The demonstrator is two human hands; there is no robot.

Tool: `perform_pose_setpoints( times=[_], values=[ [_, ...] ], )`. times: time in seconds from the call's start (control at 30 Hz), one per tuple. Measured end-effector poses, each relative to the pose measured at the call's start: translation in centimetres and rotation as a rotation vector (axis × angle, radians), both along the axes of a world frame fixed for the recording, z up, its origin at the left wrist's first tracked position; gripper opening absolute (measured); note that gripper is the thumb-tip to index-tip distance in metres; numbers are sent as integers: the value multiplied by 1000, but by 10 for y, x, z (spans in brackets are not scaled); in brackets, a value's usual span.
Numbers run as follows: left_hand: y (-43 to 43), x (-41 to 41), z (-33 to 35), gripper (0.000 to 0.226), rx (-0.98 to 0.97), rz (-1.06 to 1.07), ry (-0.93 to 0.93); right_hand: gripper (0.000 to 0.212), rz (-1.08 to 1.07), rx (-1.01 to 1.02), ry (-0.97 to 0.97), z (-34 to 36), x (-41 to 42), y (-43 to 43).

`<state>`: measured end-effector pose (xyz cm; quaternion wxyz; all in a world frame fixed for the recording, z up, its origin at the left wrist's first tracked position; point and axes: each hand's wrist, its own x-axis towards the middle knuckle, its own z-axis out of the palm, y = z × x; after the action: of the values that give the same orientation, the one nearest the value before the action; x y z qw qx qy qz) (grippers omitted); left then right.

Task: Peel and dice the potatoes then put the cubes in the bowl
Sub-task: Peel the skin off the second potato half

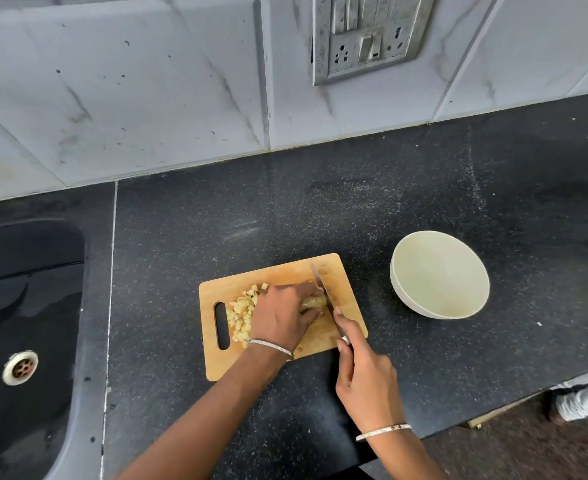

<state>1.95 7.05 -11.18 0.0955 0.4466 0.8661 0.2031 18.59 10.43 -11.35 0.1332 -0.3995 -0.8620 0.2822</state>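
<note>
Two hands share the cutting board: the left hand curls its fingers over a potato piece, and the right hand grips the knife against it. Cubes lie beside.

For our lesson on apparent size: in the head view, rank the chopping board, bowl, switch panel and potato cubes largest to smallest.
1. chopping board
2. switch panel and bowl: they look alike, and the panel is farther away, so tied
3. potato cubes
</note>
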Motion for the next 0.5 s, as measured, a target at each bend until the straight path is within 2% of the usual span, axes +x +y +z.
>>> perform_pose_setpoints(
  times=[0.23, 0.5],
  values=[
    [1, -3, -1, 31, -21, -16, -19, 49, 3, 19, -55, -7, -7, -1],
    [0, -2, 0, 31, -15, -36, 13, 48, 24, 10, -30, -8, -4, 1]
  ],
)
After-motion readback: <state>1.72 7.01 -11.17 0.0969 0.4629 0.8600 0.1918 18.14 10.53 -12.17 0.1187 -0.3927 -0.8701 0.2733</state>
